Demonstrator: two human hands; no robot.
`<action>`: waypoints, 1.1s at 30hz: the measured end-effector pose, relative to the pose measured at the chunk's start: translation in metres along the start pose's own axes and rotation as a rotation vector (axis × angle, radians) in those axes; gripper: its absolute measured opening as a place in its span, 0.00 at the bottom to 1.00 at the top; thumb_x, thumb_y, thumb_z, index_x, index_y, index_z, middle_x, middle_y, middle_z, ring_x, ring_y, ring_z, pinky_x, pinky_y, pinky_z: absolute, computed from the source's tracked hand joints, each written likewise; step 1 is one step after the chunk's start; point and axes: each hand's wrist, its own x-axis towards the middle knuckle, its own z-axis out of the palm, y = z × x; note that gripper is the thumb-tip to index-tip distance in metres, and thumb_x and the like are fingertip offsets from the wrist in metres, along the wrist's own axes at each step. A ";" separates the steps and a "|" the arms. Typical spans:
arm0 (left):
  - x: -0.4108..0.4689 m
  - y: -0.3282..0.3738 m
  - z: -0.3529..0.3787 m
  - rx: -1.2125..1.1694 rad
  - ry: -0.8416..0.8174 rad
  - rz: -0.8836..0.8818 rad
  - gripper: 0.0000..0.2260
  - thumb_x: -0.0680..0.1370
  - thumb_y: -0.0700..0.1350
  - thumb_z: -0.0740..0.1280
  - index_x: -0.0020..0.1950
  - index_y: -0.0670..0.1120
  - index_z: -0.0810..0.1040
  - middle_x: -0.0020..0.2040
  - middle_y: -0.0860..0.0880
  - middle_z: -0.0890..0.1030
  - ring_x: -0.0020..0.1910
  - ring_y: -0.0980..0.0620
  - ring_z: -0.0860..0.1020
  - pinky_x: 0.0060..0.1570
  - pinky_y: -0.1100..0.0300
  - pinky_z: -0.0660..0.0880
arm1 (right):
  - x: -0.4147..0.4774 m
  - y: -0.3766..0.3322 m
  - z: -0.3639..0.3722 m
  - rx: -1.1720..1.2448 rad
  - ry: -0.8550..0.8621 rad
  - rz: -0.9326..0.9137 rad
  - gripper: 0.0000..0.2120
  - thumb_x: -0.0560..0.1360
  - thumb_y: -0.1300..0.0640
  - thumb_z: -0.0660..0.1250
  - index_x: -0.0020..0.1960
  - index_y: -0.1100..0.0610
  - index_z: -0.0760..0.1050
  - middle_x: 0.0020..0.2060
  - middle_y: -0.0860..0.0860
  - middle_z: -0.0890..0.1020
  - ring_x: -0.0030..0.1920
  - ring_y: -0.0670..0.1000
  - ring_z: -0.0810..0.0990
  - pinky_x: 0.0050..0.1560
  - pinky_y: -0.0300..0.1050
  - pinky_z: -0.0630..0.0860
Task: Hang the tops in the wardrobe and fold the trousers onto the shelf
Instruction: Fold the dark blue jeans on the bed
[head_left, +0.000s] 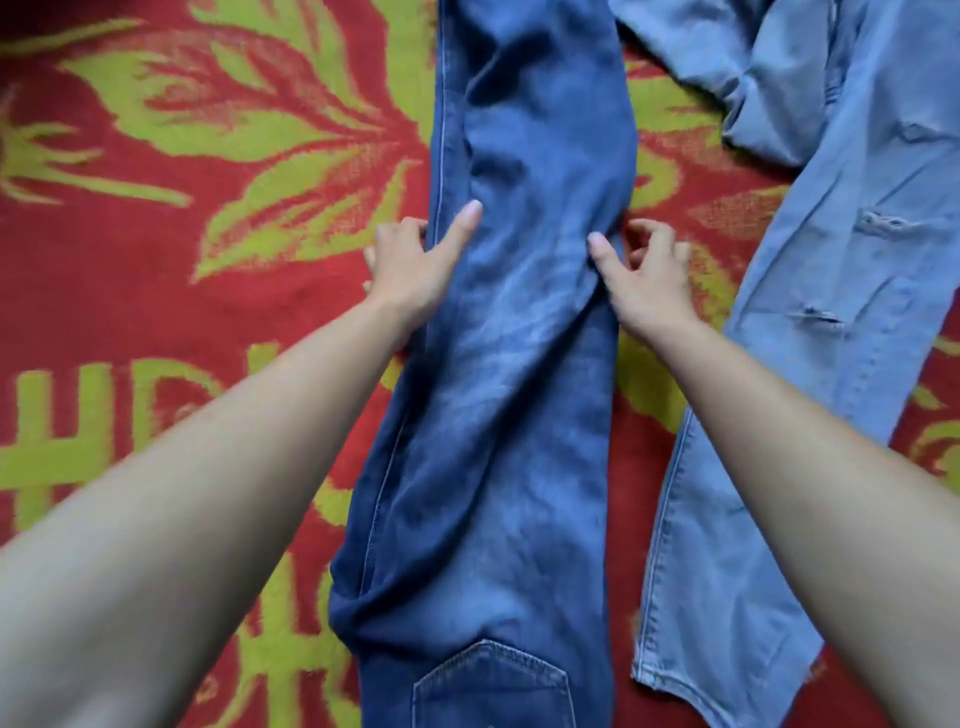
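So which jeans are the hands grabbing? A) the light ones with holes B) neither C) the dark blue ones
C: the left hand and the right hand each grip an edge of the dark blue jeans; the light blue jeans lie untouched alongside.

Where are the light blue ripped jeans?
In the head view, the light blue ripped jeans lie on the right of the patterned blanket, beside the dark blue jeans gripped by the left hand and right hand.

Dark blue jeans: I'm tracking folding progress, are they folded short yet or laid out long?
Laid out long: the dark blue jeans run as one strip across the blanket; left hand and right hand pinch their edges.
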 end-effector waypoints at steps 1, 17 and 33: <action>-0.007 -0.010 0.006 0.032 -0.022 0.009 0.32 0.70 0.74 0.62 0.57 0.48 0.75 0.63 0.48 0.71 0.66 0.46 0.67 0.68 0.49 0.63 | 0.000 0.002 0.005 -0.008 -0.002 -0.013 0.28 0.76 0.38 0.66 0.67 0.56 0.68 0.63 0.59 0.70 0.64 0.56 0.70 0.67 0.44 0.64; -0.009 -0.028 0.001 0.016 0.441 0.025 0.08 0.78 0.52 0.65 0.51 0.49 0.71 0.50 0.48 0.76 0.50 0.48 0.75 0.50 0.56 0.70 | -0.019 0.014 -0.001 0.040 -0.030 -0.067 0.19 0.79 0.41 0.63 0.59 0.55 0.74 0.51 0.51 0.72 0.54 0.47 0.71 0.61 0.38 0.66; -0.050 -0.076 -0.001 0.375 0.254 0.185 0.20 0.82 0.59 0.55 0.57 0.43 0.72 0.56 0.41 0.76 0.55 0.39 0.74 0.53 0.47 0.68 | -0.068 0.046 0.016 -0.134 -0.087 -0.122 0.18 0.74 0.38 0.69 0.46 0.53 0.71 0.48 0.55 0.73 0.47 0.52 0.72 0.48 0.38 0.63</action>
